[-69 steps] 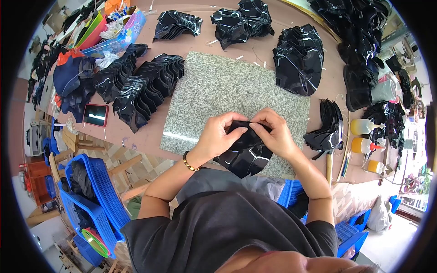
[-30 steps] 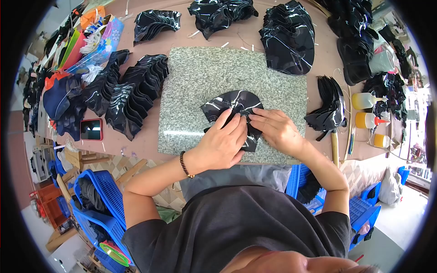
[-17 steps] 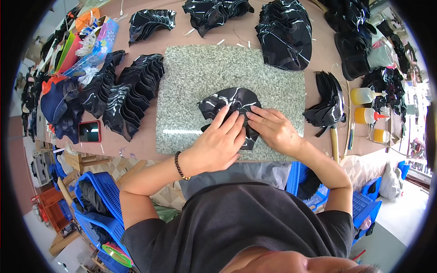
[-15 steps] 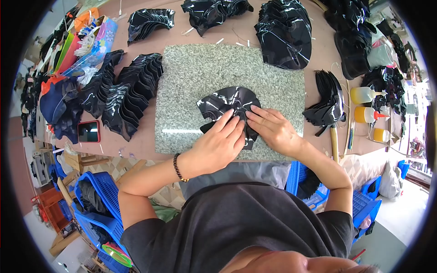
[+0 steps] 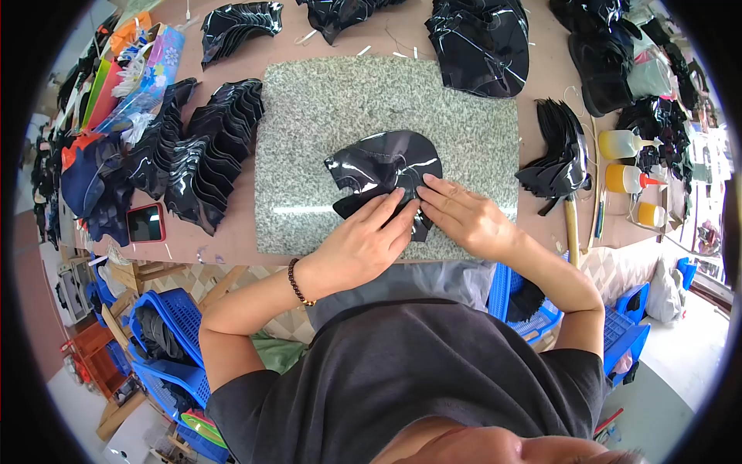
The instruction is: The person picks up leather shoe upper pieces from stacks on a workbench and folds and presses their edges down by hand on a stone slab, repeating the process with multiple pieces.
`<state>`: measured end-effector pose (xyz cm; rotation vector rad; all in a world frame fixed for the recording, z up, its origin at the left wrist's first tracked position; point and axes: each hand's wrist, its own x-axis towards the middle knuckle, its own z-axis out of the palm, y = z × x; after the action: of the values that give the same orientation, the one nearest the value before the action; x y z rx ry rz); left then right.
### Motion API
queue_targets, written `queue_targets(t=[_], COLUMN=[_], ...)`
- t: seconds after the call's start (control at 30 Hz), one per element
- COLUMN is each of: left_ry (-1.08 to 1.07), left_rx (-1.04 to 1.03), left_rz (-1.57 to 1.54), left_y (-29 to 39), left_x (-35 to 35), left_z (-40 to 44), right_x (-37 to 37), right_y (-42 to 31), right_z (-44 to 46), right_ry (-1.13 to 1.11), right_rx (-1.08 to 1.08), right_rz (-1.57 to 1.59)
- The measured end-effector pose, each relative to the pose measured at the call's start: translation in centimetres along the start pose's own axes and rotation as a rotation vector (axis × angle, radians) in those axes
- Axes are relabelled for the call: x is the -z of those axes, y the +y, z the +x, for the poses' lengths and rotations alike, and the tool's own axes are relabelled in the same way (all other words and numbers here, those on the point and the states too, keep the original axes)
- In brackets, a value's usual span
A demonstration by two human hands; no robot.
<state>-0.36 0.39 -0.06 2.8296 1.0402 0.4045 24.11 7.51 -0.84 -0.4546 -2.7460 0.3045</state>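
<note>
A glossy black shoe-upper piece (image 5: 386, 158) lies on a speckled grey stone slab (image 5: 309, 100), its curved edge facing away from me. My left hand (image 5: 363, 240) rests on its near left part, fingers stretched out and tips near the middle seam. From the other side my right hand (image 5: 471, 224) lays its straight fingers on the piece's right part. The fingertips of both hands almost meet. Both thumbs are mostly hidden, and the hands cover the piece's near portion.
Stacks of similar black pieces (image 5: 220, 147) lie left of the slab, with another stack (image 5: 483, 46) behind it. A fanned bundle (image 5: 553, 151), a hammer-like wooden handle (image 5: 572, 228) and glue bottles (image 5: 622, 178) are at right. A phone (image 5: 146, 223) lies near the front left edge.
The view has shifted slightly, so the table sits higher. The piece appears flatter, its far curved part more spread out. Both hands stay on it, with fingertips slightly shifted.
</note>
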Motion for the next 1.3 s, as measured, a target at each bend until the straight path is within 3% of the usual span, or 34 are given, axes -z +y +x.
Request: queue_targets(t=[0.47, 0.77, 0.9, 0.93, 1.03, 1.17, 1.23, 1.3], left_ry=[0.041, 0.082, 0.191, 0.328, 0.428, 0.176, -0.054, -0.079], left_rx=[0.022, -0.051, 0.046, 0.070, 0.342, 0.566, 0.588, 0.546], left_rz=[-0.049, -0.167, -0.403, -0.307, -0.080, -0.319, -0.543, -0.688], left_y=[0.1, -1.4, -1.9, -2.4, -4.5, -8.5, -10.2, -10.8], left_x=[-0.4, -0.5, 0.8, 1.2, 3.3, 2.6, 1.9, 1.4], left_z=[-0.1, -1.2, -1.0, -0.2, 2.4, 4.5, 5.3, 5.4], right_x=[-1.0, -0.4, -0.1, -0.3, -0.9, -2.4, -2.7, -2.9], right_y=[-3.1, -4.7, -4.5, -4.1, -3.3, -1.9, -1.1, -0.7], right_z=[-1.4, -2.2, -0.5, 0.2, 1.3, 1.1, 0.9, 0.9], right_ry=[-0.004, -0.154, -0.148, -0.149, -0.119, -0.036, 0.096, 0.292], right_rx=[-0.130, -0.146, -0.274, -0.285, -0.296, -0.257, -0.374, -0.585], right_rz=[-0.029, -0.097, -0.020, -0.037, -0.053, -0.030, 0.290, 0.712])
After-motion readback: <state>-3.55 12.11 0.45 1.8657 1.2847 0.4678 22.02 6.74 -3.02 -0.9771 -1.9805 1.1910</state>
